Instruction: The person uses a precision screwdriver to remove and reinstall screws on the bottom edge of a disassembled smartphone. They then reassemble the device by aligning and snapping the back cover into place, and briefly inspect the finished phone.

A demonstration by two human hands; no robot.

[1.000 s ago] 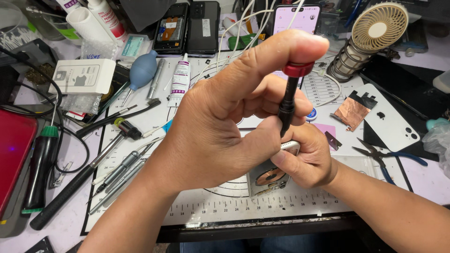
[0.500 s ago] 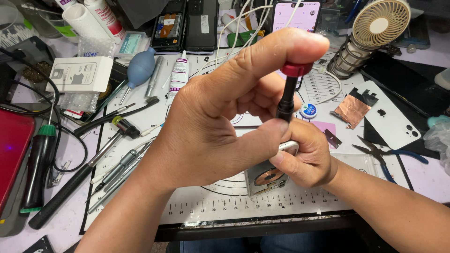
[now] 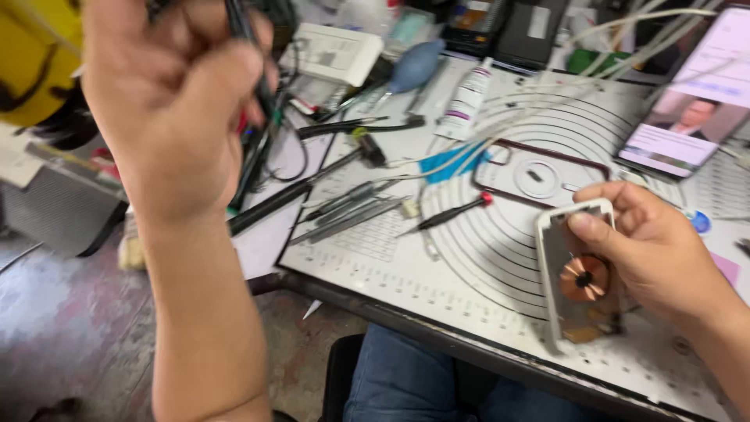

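Phone back panel [image 3: 580, 285], white-edged with a copper coil at its centre, lies tilted over the white work mat [image 3: 500, 242] on the counter, gripped along its right edge by the right hand [image 3: 652, 250]. Left hand [image 3: 168, 101] is raised at upper left, closed around a thin dark tool [image 3: 248, 39]. A red-capped screwdriver [image 3: 447, 215] lies on the mat, apart from both hands.

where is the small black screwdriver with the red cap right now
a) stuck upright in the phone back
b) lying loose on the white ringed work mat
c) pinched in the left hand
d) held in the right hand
b: the small black screwdriver with the red cap lies loose on the white ringed work mat, clear of both hands.
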